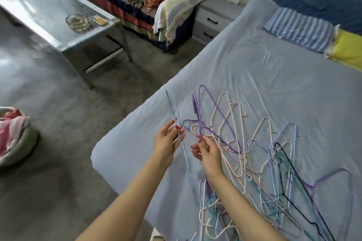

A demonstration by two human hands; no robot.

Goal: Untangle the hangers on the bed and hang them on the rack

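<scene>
A tangled heap of thin wire hangers in cream, purple, blue, teal and black lies on the near part of the bed. My left hand pinches a light blue hanger, seen edge-on and raised above the bed's left side. My right hand pinches a purple hanger that stands lifted off the heap, its lower part still among the cream ones. No rack is in view.
A metal table with a glass ashtray stands across the concrete floor. A sofa with towels, a grey nightstand, striped and yellow pillows at the bed's head, and a laundry basin at the left.
</scene>
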